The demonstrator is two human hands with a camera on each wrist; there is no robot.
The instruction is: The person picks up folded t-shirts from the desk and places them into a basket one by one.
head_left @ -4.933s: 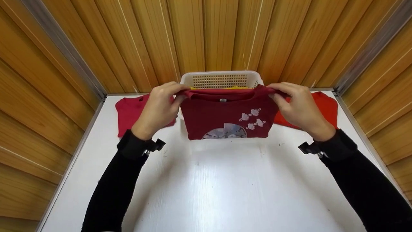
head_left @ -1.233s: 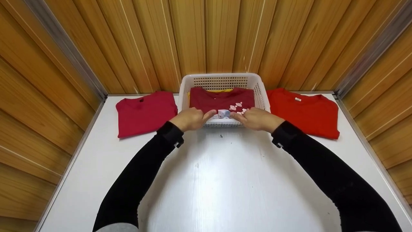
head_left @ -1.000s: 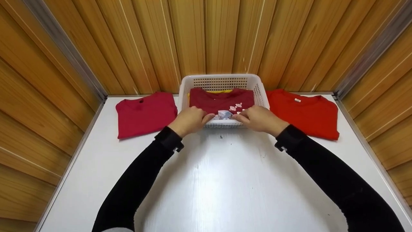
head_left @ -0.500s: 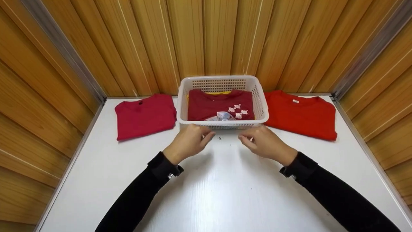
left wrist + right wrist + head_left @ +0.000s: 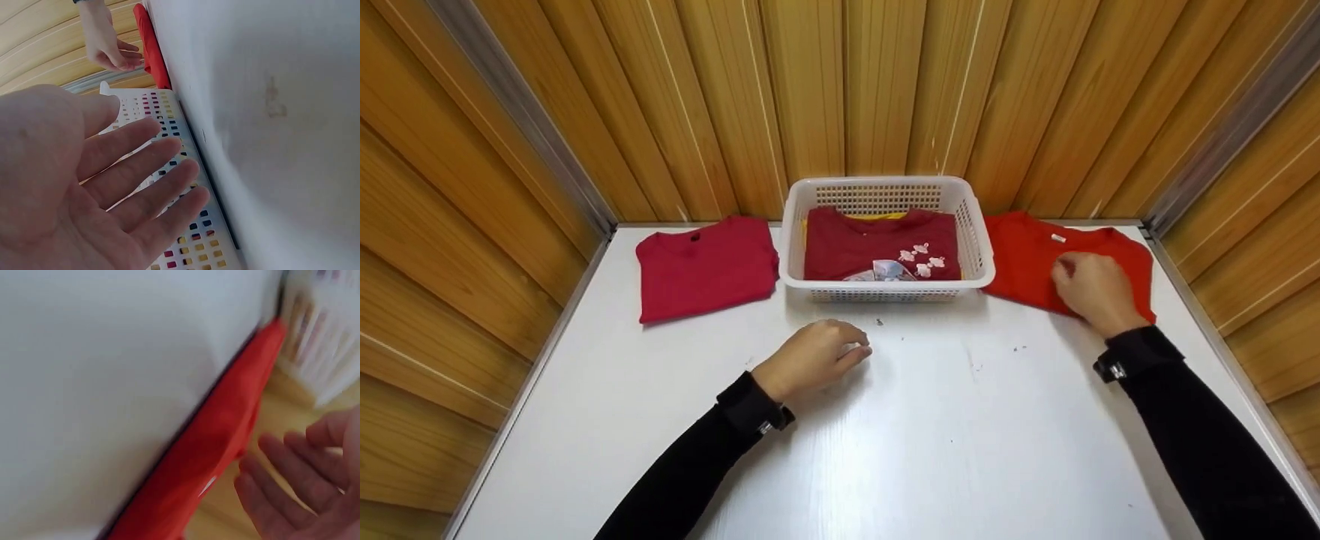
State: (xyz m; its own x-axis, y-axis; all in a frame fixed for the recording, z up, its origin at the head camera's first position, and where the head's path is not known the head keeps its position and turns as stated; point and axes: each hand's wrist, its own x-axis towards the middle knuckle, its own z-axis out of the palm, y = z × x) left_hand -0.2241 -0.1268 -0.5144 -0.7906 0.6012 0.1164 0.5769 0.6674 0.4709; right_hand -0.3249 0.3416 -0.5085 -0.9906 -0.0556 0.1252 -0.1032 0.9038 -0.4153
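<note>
Far left, wood-patterned panelling [image 5: 442, 247], meeting the back wall [image 5: 877, 90] at a grey metal corner strip. Next, crimson shirt [image 5: 705, 274], folded flat on the white table [image 5: 900, 450], dark label at the neckline, just beside the basket. Nearer the body, black sleeve [image 5: 667, 472] with black strap at the wrist, then left hand [image 5: 812, 361] above bare tabletop, in front of the basket and apart from it; fingers long and relaxed, slightly spread in the left wrist view, palm bare, thumb free. At centre, white plastic basket [image 5: 885, 286], upright near the back wall, sides perforated. Inside, maroon shirt [image 5: 847, 244], folded, neckline toward the back, pale pink motifs [image 5: 921, 259] on the right half, grey-blue print [image 5: 889, 270] by the front rim. Along the neckline and edges, strips of yellow cloth [image 5: 889, 216]. Right of the basket, red shirt [image 5: 1020, 262], folded flat on the table, white tag [image 5: 1058, 238] at the neckline; cannot tell whether touching the basket. Over the right part of that shirt, right hand [image 5: 1099, 292], fingers loosely bent with gaps between, nothing held, fingertips apart from the cloth in the blurred right wrist view. Farther right, more panelling, same wood pattern.
</note>
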